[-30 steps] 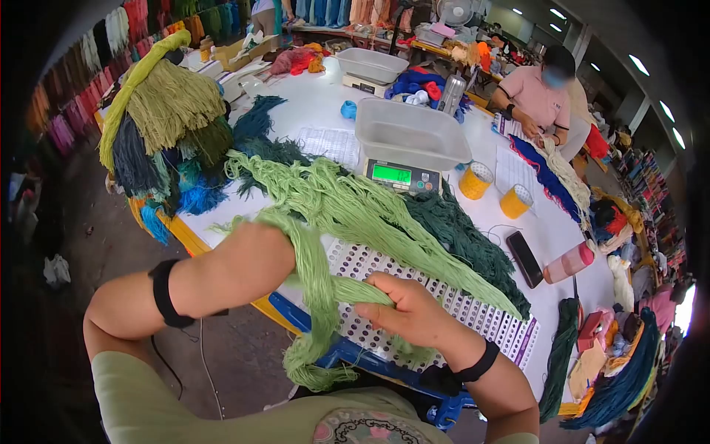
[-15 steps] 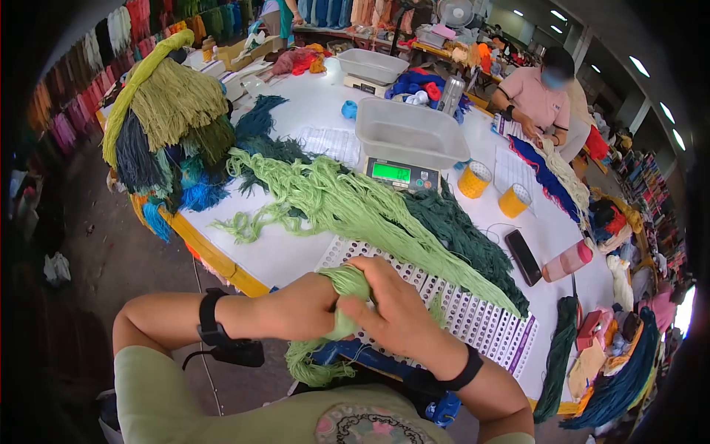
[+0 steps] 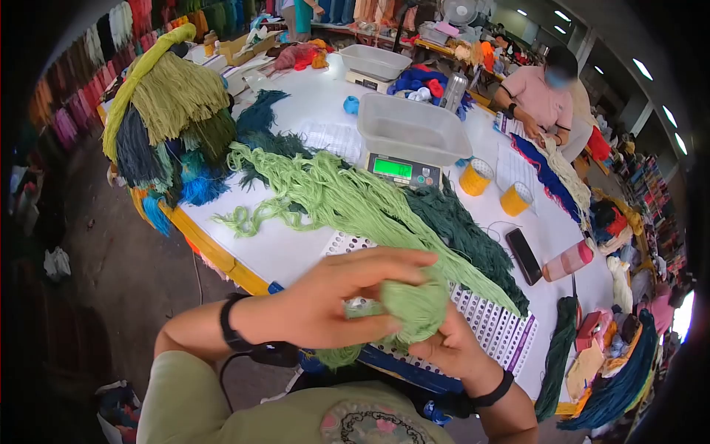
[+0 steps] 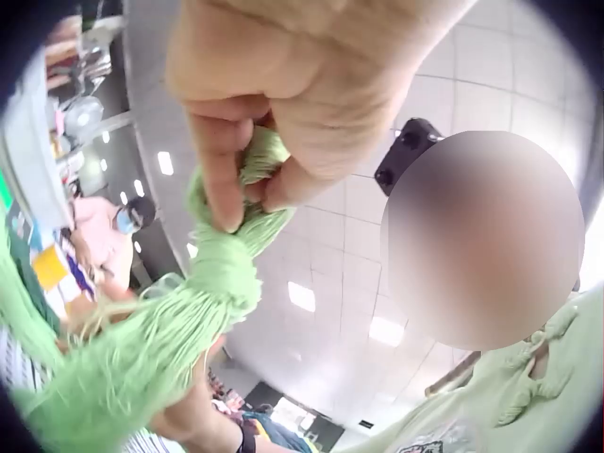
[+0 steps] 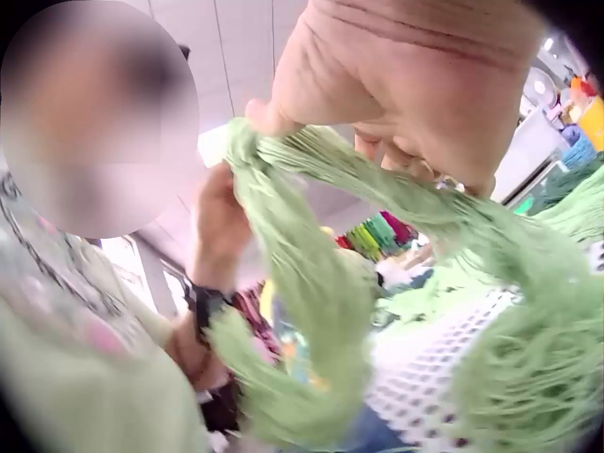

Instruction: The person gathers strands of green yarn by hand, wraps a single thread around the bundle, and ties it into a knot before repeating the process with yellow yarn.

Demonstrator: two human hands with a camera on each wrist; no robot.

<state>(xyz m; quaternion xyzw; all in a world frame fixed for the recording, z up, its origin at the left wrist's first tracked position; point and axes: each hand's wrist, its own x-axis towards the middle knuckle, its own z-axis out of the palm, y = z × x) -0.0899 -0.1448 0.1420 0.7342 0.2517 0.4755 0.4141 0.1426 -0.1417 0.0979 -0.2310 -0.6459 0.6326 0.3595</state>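
A light green yarn skein [image 3: 416, 307] is bunched between both hands above the front of the table. My left hand [image 3: 325, 296] pinches a loop of it; in the left wrist view a thick knot [image 4: 226, 264] sits just below those fingers, with loose strands fanning out beneath. On the other side, my right hand [image 3: 457, 346] holds the skein with its thumb by the knotted part, as the right wrist view shows. A tail of the same yarn [image 5: 311, 283] hangs down there. More light green yarn [image 3: 333, 196] lies spread across the table.
Under the hands lies a white board with rows of holes [image 3: 488, 325]. Dark green yarn [image 3: 458, 229], a scale [image 3: 392, 168] bearing a plastic tub [image 3: 410, 133], yellow cups [image 3: 475, 177], a phone [image 3: 523, 255] and a pink bottle [image 3: 568, 261] surround it. Another person [image 3: 540, 103] sits opposite.
The left hand came from the left to meet the right hand, and the stretched strand is now a compact knotted bunch. Both hands have shifted rightward with it since half a second ago.
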